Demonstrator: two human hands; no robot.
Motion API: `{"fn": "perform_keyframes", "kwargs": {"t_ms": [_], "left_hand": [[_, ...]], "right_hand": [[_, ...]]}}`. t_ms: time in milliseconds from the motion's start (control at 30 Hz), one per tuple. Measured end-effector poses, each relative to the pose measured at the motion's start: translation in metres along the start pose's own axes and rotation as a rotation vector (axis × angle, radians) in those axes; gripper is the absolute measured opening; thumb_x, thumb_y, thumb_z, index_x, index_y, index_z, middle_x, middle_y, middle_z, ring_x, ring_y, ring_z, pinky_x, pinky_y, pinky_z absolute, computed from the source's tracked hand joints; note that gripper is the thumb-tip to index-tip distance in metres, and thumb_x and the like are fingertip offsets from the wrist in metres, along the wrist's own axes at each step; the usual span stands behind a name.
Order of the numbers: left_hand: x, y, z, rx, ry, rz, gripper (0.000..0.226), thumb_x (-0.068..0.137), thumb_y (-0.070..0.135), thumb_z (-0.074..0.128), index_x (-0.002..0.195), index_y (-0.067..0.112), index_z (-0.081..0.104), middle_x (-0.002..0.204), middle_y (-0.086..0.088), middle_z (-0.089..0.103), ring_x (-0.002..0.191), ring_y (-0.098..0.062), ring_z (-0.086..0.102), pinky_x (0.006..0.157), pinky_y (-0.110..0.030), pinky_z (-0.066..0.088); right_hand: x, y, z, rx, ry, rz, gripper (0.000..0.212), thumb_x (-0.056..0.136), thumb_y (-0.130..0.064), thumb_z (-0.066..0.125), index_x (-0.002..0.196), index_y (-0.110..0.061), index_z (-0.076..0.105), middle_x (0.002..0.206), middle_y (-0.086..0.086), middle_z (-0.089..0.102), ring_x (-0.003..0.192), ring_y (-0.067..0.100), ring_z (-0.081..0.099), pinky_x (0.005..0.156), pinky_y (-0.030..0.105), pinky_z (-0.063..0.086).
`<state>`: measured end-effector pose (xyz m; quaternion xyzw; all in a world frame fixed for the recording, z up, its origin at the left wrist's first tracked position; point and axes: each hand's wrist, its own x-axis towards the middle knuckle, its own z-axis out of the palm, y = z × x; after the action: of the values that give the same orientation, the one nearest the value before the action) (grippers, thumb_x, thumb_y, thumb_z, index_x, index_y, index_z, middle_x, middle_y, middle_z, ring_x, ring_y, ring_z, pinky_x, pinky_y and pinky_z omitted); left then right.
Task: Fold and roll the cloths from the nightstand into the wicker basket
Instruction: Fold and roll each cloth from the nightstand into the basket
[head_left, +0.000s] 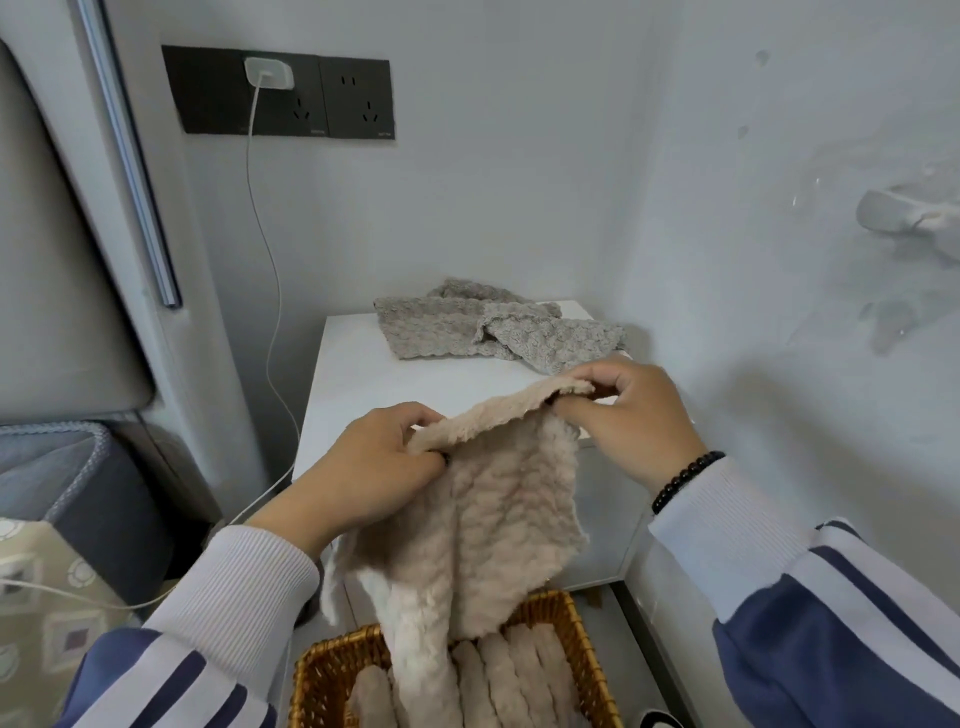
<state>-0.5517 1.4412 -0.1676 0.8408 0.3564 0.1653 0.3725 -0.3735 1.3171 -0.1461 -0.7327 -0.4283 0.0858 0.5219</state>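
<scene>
Cloth held over basket

Beige cloth (498, 525) pinched at top edge by left hand (363, 467) & right hand (631, 415), hanging into wicker basket (332, 670) w/ rolled cloths (514, 670). Grey cloths (488, 327) heaped on white nightstand (363, 374), corner of pale walls. Charger (269, 73) in dark socket panel (358, 98).

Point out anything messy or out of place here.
The grey cloths lie crumpled in a heap at the back of the nightstand, one corner hanging past its right edge. The wall on the right shows blotchy marks. The rolls in the basket look tidy.
</scene>
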Motion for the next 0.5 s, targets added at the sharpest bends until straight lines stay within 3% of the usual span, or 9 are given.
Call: {"fn": "perform_keyframes", "kwargs": {"t_ms": [133,300,400,500], "left_hand": [[0.0,-0.01,-0.008,0.142,0.071,-0.027,0.017,0.087,0.015,0.057,0.093,0.03,0.062,0.081,0.01,0.062,0.064,-0.006,0.054,0.048,-0.015,0.035],[0.004,-0.02,-0.015,0.234,0.14,-0.066,0.015,0.089,0.014,0.055,0.086,0.025,0.064,0.075,0.006,0.064,0.061,-0.01,0.057,0.049,-0.019,0.038],[0.008,-0.029,-0.021,0.274,0.197,-0.101,0.02,0.086,0.01,0.053,0.083,0.026,0.066,0.079,0.008,0.065,0.069,-0.008,0.058,0.052,-0.019,0.038],[0.012,-0.033,-0.028,0.349,0.271,-0.11,0.017,0.087,0.013,0.054,0.08,0.022,0.067,0.077,0.005,0.065,0.069,-0.012,0.056,0.052,-0.022,0.038]], "right_hand": [[0.009,0.011,-0.006,0.069,0.066,0.128,0.012,0.08,-0.009,0.07,0.068,-0.008,0.069,0.058,-0.003,0.052,0.054,0.012,0.043,0.056,0.02,0.039],[0.019,0.021,-0.006,0.223,0.077,0.367,0.021,0.087,-0.002,0.06,0.067,-0.009,0.06,0.044,0.002,0.053,0.038,0.013,0.055,0.04,0.02,0.047],[0.023,0.021,-0.004,0.386,0.048,0.475,0.007,0.092,-0.003,0.056,0.095,-0.006,0.061,0.05,0.003,0.065,0.045,0.015,0.065,0.042,0.021,0.051],[0.028,0.025,-0.002,0.514,0.04,0.51,0.03,0.094,-0.006,0.054,0.124,-0.003,0.051,0.06,0.006,0.071,0.051,0.018,0.069,0.043,0.022,0.052]]}}
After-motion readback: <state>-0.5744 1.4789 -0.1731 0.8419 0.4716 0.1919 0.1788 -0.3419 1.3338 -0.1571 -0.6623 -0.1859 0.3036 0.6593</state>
